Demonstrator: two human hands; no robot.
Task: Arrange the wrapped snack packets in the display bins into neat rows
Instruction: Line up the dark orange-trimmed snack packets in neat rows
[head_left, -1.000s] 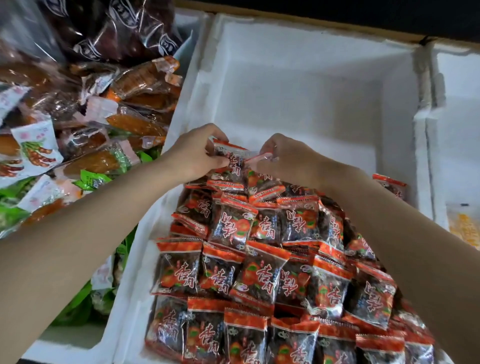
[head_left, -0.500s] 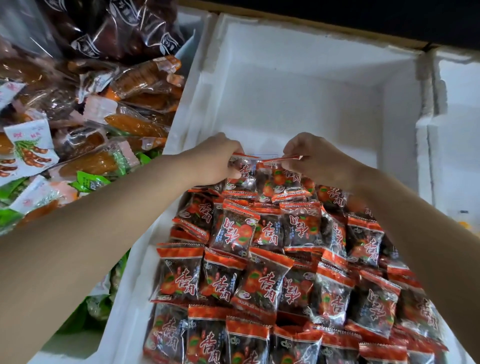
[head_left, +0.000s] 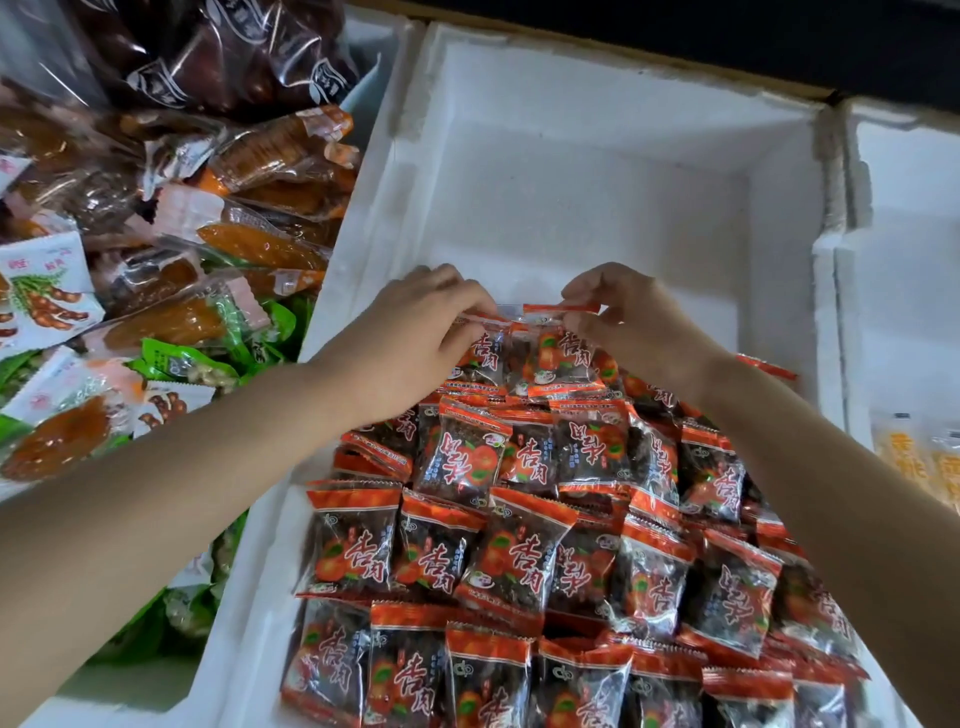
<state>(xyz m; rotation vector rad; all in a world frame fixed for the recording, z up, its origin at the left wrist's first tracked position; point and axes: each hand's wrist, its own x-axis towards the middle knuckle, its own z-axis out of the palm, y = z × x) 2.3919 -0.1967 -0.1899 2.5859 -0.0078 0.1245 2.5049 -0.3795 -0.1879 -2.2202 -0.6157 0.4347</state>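
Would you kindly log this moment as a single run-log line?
step: far-row alignment | left hand: pinches red-and-black wrapped snack packet | right hand: pinches neighbouring packet | white foam bin: far end bare

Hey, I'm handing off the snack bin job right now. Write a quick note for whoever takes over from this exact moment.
Left hand: pinches the top seal of the left back packet.
Right hand: pinches the top seal of the right back packet, right beside it.
Where: both packets sit at the far edge of the red packets in the white foam bin.
Done: the near rows overlap in rough lines.
Left: seat these two and straighten the skewed, upside-down packets on the right. The bin's far end is bare.
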